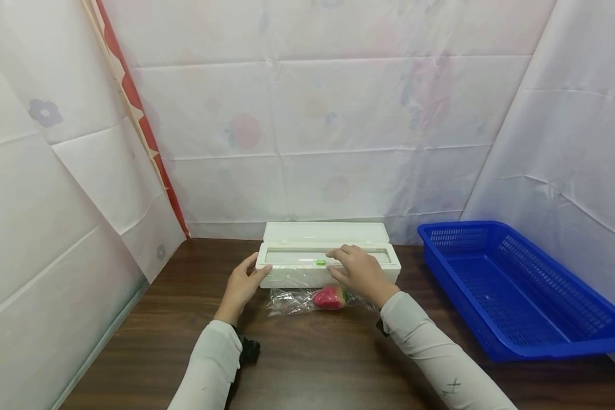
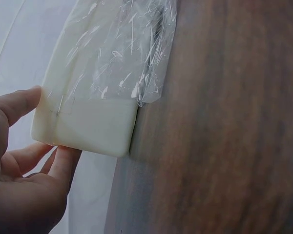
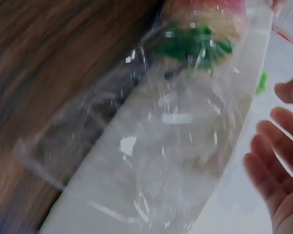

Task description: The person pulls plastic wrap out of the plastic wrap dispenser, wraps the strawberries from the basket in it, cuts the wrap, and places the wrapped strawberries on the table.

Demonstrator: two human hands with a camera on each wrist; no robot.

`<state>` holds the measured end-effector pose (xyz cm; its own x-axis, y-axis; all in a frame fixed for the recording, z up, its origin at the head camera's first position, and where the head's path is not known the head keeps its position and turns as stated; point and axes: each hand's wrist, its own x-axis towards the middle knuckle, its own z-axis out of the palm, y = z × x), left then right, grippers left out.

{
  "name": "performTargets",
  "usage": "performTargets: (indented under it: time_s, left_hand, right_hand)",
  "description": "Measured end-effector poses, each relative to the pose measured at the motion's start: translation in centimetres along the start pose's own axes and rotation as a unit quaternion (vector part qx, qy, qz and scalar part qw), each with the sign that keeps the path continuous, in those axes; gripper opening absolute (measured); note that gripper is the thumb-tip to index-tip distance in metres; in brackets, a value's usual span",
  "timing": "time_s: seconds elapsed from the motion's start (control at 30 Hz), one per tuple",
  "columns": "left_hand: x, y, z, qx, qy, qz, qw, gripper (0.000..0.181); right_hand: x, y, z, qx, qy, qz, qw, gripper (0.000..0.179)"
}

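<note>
- Biggest piece of the job is the white cling film dispenser (image 2: 93, 124). Left hand (image 1: 243, 282) has its left end, thumb and fingers bent round the corner. I'd keep that hold firm so the box doesn't skid when the other side gets worked.
- Right hand (image 1: 361, 273) is over the right half of the box, fingers spread and lightly bent, not gripping anything that I can see. Whether a fingertip brushes the box, can't tell.
- The film (image 1: 289, 302) runs down the box front, between the hands and towards the person. Looks pretty crinkled, so imo get it flat and snug across the edge, or the cut could go ragged.
- Strawberry (image 1: 329, 297) (real or fake, dunno) sits just on the person's side of the right hand's fingers, with film over it. Can't tell if it's wrapped all round. Best not to knock it.
- Tiny green slide cutter (image 1: 320, 262) is just left of the right fingertips. If cutting's the step, and I reckon it is, one smooth pass with light pressure.
- Counts, big to small: one wood-grain table (image 1: 318, 353) under both hands, one blue plastic basket (image 1: 487, 296) well right of the right hand, one dispenser, one flipped-up lid (image 1: 325, 232) beyond the hands, two hands, one strawberry, one cutter. Layers of film: no idea.
</note>
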<state>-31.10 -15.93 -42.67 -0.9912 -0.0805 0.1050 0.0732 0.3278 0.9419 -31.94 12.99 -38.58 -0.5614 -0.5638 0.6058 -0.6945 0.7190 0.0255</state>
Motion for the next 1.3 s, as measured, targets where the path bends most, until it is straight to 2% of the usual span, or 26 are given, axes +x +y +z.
performTargets:
  time_s: [0.13,0.27,0.57,0.8,1.3]
  left_hand:
    - [0.0,0.1,0.1,-0.003,0.002,0.001,1.0,0.071]
    - [0.1,0.2,0.1,-0.004,0.004,0.003,1.0,0.071]
    - [0.0,0.1,0.0,-0.002,0.003,0.007,1.0,0.072]
    - [0.0,-0.1,0.0,-0.003,0.001,-0.001,1.0,0.074]
    - [0.0,0.1,0.0,0.001,-0.001,0.006,1.0,0.072]
  right_hand:
    - [0.5,-0.7,0.6,0.041,0.03,-0.011,0.9986,0.024]
    - [0.8,-1.3,1.3,0.051,0.037,-0.001,0.998,0.022]
    - [1.0,-1.7,2.0,0.012,0.005,0.058,0.9982,0.019]
    - [1.0,-1.9,1.9,0.002,-0.003,0.061,0.9981,0.016]
    - [1.1,-2.2,2.2,-0.009,-0.026,0.066,0.9975,0.016]
